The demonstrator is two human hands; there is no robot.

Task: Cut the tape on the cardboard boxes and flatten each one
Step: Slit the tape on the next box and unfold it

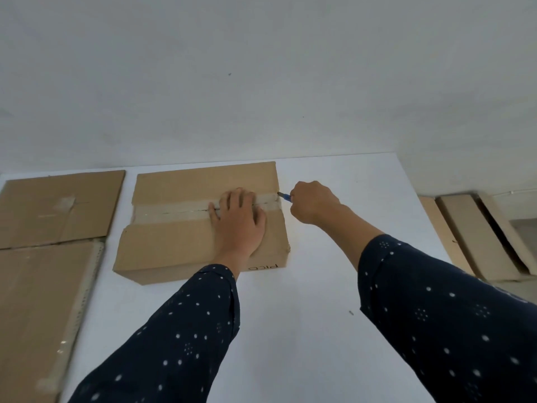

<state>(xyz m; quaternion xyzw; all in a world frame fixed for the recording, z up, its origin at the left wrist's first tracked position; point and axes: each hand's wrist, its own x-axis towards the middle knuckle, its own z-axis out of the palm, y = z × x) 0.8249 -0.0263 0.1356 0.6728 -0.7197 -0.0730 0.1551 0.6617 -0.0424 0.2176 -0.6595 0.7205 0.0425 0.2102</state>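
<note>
Dark blue sleeves dotted with white fill the bottom of my feed, the left sleeve [174,344] and the right sleeve [436,315] both reaching away over a white table [290,330]; the left hand [239,219] lies flat, fingers straight and spread, on top of a closed cardboard box [174,242] that sits towards the table's far edge, near the wall [261,82]; the palm presses the near flap and the fingertips cross the strip of pale tape [174,210] running side to side along the box's top seam; a thin dark line shows down the middle of that tape, on both sides of the hand. My view has the right hand [312,202] curled in a fist round a blue-handled cutter [284,195], just beside the box's right end; the tool's dark tip points left and meets the tape at the box's right edge (I cannot tell from here how deep the blade sits). Dark lettering [267,267] marks the box's near side face, partly hidden by the left wrist. Left of the box, apart from it, a smaller flat sheet [58,207] lies on the table's far side and a larger flat sheet [37,315] nearer me, pale tape along its right edge; at the right, below table level, more cardboard pieces [479,237] lie side by side.
</note>
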